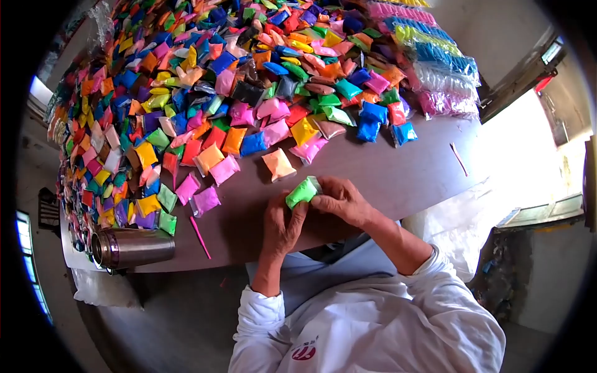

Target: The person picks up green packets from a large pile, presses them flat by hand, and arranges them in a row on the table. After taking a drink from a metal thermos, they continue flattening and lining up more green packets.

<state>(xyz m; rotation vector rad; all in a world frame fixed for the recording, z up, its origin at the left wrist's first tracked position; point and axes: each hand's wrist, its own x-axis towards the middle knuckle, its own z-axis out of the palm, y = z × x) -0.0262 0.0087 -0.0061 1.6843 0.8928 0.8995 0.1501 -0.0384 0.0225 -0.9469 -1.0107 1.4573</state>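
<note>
A small bright green packet (302, 192) in clear plastic is held between both hands, just above the table's front edge. My left hand (283, 224) is closed on its left and lower side, with the thumb against the packet's front. At the right end, my right hand (340, 200) pinches the packet between thumb and fingers. Beyond the hands lies a light orange packet (278, 165) on the brown table (398, 171). A great heap of packets (249, 74) in many colours covers the far and left parts of the table.
Bundled clear bags with coloured contents (438, 68) are lined up at the far right. A metal cylinder (137, 247) lies on its side at the left edge, near a pink stick (200, 237). A thin strip (458, 159) lies right. Clear plastic sheeting (451, 227) hangs at the right edge.
</note>
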